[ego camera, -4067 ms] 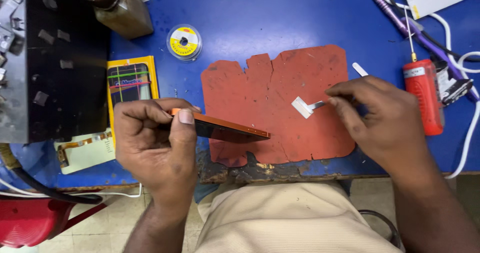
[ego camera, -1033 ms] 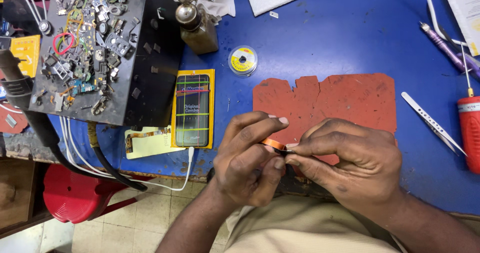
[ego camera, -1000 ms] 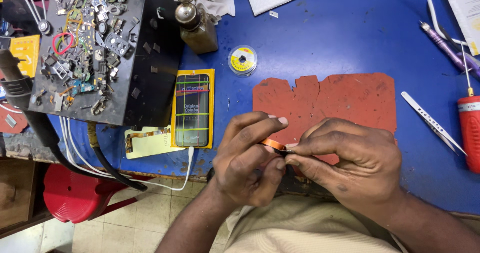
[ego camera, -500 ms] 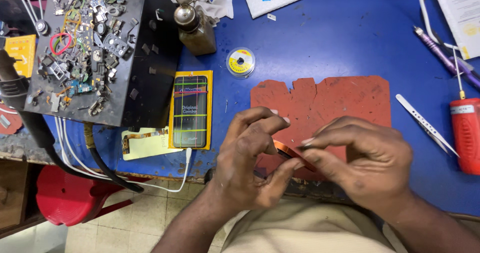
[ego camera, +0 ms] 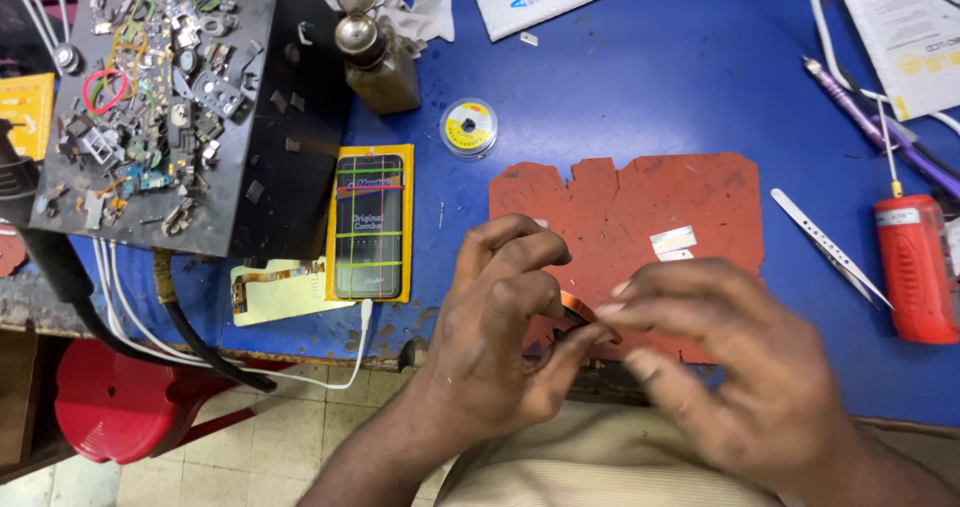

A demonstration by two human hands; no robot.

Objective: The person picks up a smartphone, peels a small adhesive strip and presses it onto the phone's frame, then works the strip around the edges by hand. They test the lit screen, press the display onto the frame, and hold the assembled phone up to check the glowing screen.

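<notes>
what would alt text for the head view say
Two bare hands, left hand and right hand, pinch a small orange part over a red mat on a blue workbench; tweezers lie to the right.

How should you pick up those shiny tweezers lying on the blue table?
Pinch the tweezers around the middle of their two long flat arms, coming straight down from above. They lie flat and slanted on the blue table, sides free, between the red mat and red bottle.

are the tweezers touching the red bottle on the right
Apart. The head view shows a strip of blue table between the tweezers and the red bottle.
</notes>
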